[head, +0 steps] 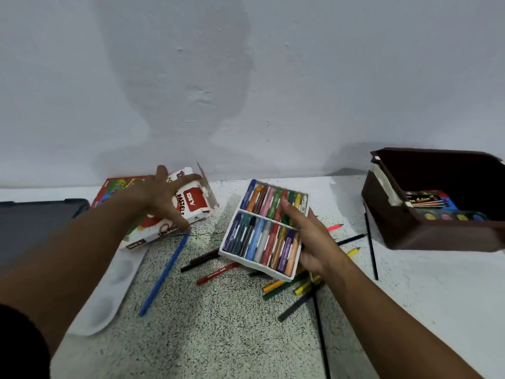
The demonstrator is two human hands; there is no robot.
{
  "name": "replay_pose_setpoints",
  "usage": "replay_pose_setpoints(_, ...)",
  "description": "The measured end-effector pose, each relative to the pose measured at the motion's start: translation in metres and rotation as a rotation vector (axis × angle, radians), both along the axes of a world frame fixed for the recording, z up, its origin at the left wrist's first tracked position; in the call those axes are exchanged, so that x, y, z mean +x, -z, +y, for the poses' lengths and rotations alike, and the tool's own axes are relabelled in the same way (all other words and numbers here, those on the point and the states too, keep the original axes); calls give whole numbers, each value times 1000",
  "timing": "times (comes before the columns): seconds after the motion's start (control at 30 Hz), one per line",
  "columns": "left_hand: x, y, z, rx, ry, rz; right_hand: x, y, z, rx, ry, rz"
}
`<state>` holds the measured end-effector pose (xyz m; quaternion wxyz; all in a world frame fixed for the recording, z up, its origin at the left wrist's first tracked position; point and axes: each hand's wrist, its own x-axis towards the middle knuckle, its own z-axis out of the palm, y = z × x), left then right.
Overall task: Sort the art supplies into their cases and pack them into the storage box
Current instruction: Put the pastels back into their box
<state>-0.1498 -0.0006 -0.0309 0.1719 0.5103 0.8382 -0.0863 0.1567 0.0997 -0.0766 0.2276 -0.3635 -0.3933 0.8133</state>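
My right hand (311, 239) grips the right edge of a white tray of oil pastels (262, 231), thumb across the top row, and holds it tilted above the speckled floor. My left hand (161, 198) reaches with spread fingers onto the empty oil pastel carton (188, 212), whose end flap stands open; whether it grips the carton is unclear. The brown storage box (410, 228) stands open at the right, with a watercolour set (451, 216) and a pencil pack inside.
Loose colour pencils (216, 273) and a blue pencil (166, 269) lie scattered on the floor under and around the tray. Thin black brushes (371, 242) lie by the box. A white palette (109, 296) and a dark grey case (35, 222) sit at the left. The wall is close behind.
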Motion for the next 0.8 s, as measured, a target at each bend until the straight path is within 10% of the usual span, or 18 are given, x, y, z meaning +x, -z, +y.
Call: replay_pose_setpoints(0.8,103,-30,-122,446,87,-260,15,-72,-53,21,186,93)
